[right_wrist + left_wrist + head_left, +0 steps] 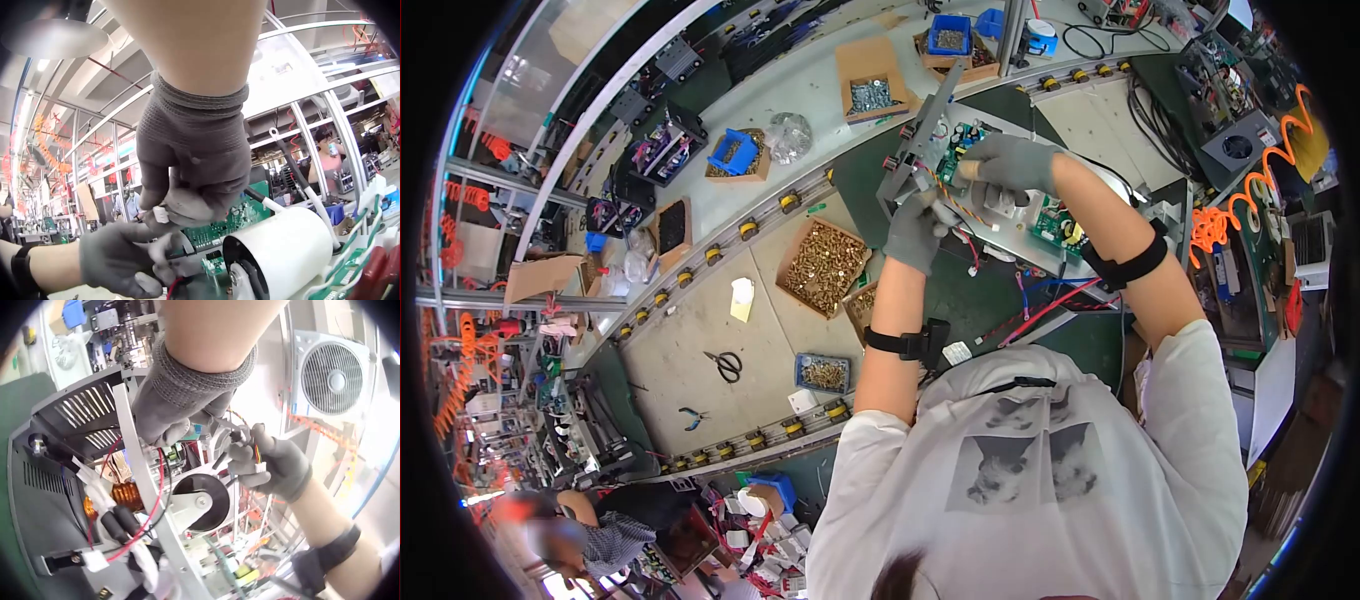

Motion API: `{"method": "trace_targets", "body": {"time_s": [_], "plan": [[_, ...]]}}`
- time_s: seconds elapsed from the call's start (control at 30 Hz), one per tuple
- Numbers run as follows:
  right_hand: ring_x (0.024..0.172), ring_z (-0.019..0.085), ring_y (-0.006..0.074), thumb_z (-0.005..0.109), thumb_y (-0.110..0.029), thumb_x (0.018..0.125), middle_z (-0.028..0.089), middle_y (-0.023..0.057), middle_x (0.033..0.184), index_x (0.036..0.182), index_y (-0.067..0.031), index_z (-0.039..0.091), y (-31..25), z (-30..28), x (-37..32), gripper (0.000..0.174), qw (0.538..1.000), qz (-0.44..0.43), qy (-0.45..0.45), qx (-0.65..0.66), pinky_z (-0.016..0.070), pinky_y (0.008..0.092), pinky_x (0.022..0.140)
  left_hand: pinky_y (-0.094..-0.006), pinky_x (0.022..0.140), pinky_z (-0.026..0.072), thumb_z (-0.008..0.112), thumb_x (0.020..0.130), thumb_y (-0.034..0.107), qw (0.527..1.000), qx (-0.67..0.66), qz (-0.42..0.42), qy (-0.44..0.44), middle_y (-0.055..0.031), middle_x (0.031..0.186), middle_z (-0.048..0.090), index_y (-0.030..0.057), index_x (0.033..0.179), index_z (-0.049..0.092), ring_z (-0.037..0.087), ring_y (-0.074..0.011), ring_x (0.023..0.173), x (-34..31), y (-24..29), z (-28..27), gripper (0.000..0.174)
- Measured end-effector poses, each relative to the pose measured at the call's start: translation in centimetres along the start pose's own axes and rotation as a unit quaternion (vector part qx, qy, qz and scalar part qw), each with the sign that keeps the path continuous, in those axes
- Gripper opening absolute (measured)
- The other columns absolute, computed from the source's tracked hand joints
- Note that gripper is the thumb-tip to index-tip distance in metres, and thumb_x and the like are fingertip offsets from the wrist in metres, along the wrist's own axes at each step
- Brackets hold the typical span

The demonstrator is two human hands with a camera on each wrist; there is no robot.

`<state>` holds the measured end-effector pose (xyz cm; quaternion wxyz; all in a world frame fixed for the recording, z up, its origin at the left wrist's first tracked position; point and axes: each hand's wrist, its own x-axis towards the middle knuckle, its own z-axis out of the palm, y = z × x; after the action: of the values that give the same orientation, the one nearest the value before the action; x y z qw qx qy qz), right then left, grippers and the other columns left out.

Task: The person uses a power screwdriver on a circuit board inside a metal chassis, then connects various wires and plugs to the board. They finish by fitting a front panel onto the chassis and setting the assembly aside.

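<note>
Grey gloves cover both hands. My right hand (1010, 165) is over the open metal chassis (1018, 240), near a green circuit board (962, 150). In the right wrist view, the bent fingers of my right hand (194, 169) pinch a small white connector (161, 214). My left hand (915, 232) is at the chassis's front edge, beside twisted orange-and-yellow wires (960, 207). Its fingers are bent in the right wrist view, where my left hand (125, 259) is just below the right; whatever lies between them is hidden. A white cylinder (284, 253) stands close by.
Left of the chassis are a box of brass screws (822, 268), black scissors (723, 367), pliers (693, 418) and a blue tray (822, 372). Roller tracks (748, 229) border the bench. Red cables (1040, 318) trail off the chassis's near side. Another person (565, 535) is at lower left.
</note>
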<state>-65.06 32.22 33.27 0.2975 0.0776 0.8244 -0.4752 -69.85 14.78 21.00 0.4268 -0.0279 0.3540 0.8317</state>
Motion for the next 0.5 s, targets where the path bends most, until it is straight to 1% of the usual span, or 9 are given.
{"method": "trace_targets", "body": {"time_s": [0.07, 0.1, 0.13, 0.2, 0.23, 0.33, 0.4, 0.47, 0.5], "plan": [[0.06, 0.062, 0.0203, 0.051, -0.023, 0.087, 0.066, 0.0104, 0.08, 0.097, -0.0069, 0.064, -0.7, 0.6, 0.5, 0.023, 0.976, 0.083, 0.157, -0.122, 0.0499, 0.035, 0.052, -0.02, 0.041, 0.0304, 0.056, 0.084, 0.019, 0.998, 0.015, -0.032, 0.053, -0.0016, 0.071, 0.052, 0.0092, 0.101, 0.053, 0.043, -0.0075, 0.052, -1.0, 1.4, -0.5, 0.02], [0.073, 0.065, 0.0267, 0.05, -0.018, 0.086, 0.067, 0.0117, 0.087, 0.099, -0.012, 0.065, 1.6, 0.9, 2.6, 0.021, 0.942, -0.012, 0.173, -0.289, 0.0505, 0.0397, 0.062, -0.0205, 0.039, 0.0289, 0.056, 0.083, 0.02, 0.995, 0.073, -0.034, 0.057, -0.0008, 0.068, 0.051, 0.0092, 0.099, 0.053, 0.041, -0.0072, 0.049, -1.6, 2.0, -1.6, 0.019], [0.073, 0.065, 0.0267, 0.05, -0.018, 0.086, 0.067, 0.0117, 0.087, 0.099, -0.012, 0.065, 1.4, 1.4, 2.6, 0.021, 0.941, -0.014, 0.174, -0.288, 0.0505, 0.0397, 0.062, -0.021, 0.037, 0.0274, 0.057, 0.083, 0.02, 0.989, 0.132, -0.036, 0.061, 0.0, 0.064, 0.05, 0.0092, 0.098, 0.053, 0.039, -0.0069, 0.047, -2.5, 2.6, -1.5, 0.019], [0.082, 0.065, 0.0301, 0.052, -0.015, 0.082, 0.067, 0.0111, 0.091, 0.099, -0.0162, 0.065, 0.6, 3.1, 2.6, 0.022, 0.877, -0.099, 0.129, -0.451, 0.0501, 0.041, 0.067, -0.0201, 0.037, 0.0255, 0.058, 0.083, 0.021, 0.971, 0.213, -0.013, 0.107, 0.0018, 0.061, 0.047, 0.0089, 0.095, 0.053, 0.037, -0.0058, 0.045, -3.3, 2.9, -1.3, 0.017], [0.079, 0.065, 0.0297, 0.053, -0.016, 0.081, 0.066, 0.0102, 0.088, 0.098, -0.0175, 0.066, -0.2, 3.8, 3.2, 0.022, 0.829, -0.053, 0.068, -0.553, 0.0503, 0.0406, 0.067, -0.0202, 0.038, 0.0258, 0.058, 0.083, 0.022, 0.968, 0.235, -0.003, 0.084, 0.0022, 0.061, 0.047, 0.0087, 0.093, 0.053, 0.038, -0.0054, 0.046, -3.3, 2.9, -2.0, 0.017], [0.079, 0.065, 0.0297, 0.054, -0.017, 0.08, 0.066, 0.0099, 0.084, 0.096, -0.0183, 0.067, 0.8, 4.9, 4.5, 0.02, 0.782, -0.092, 0.01, -0.616, 0.0503, 0.0405, 0.065, -0.0206, 0.04, 0.0283, 0.059, 0.082, 0.021, 0.958, 0.279, 0.036, 0.053, 0.0027, 0.062, 0.046, 0.0077, 0.091, 0.054, 0.039, -0.0053, 0.049, -2.6, 1.8, -3.6, 0.017], [0.077, 0.065, 0.029, 0.055, -0.017, 0.08, 0.066, 0.0098, 0.08, 0.092, -0.0167, 0.067, 1.7, 4.7, 4.5, 0.017, 0.784, -0.148, 0.029, -0.603, 0.0504, 0.0399, 0.064, -0.021, 0.042, 0.0306, 0.06, 0.082, 0.02, 0.95, 0.301, 0.067, 0.043, 0.0028, 0.063, 0.046, 0.0069, 0.09, 0.055, 0.039, -0.0055, 0.05, -2.1, 1.3, -3.8, 0.017], [0.078, 0.065, 0.028, 0.053, -0.019, 0.083, 0.065, 0.0085, 0.08, 0.091, -0.0141, 0.066, 2.2, 4.7, 4.5, 0.016, 0.728, -0.194, 0.01, -0.657, 0.0502, 0.0396, 0.066, -0.0215, 0.047, 0.0332, 0.06, 0.081, 0.019, 0.96, 0.261, 0.092, 0.03, 0.0028, 0.064, 0.044, 0.006, 0.09, 0.055, 0.039, -0.0065, 0.052, -2.1, 0.9, -3.9, 0.016], [0.075, 0.064, 0.0275, 0.055, -0.021, 0.081, 0.065, 0.0104, 0.08, 0.085, -0.0109, 0.064, 2.5, 4.9, 4.4, 0.013, 0.735, -0.197, 0.068, -0.645, 0.0491, 0.0383, 0.065, -0.0215, 0.047, 0.0332, 0.06, 0.081, 0.019, 0.961, 0.259, 0.094, 0.029, 0.0028, 0.064, 0.044, 0.006, 0.09, 0.055, 0.039, -0.0065, 0.052, -2.4, 1.0, -3.7, 0.016]]}}
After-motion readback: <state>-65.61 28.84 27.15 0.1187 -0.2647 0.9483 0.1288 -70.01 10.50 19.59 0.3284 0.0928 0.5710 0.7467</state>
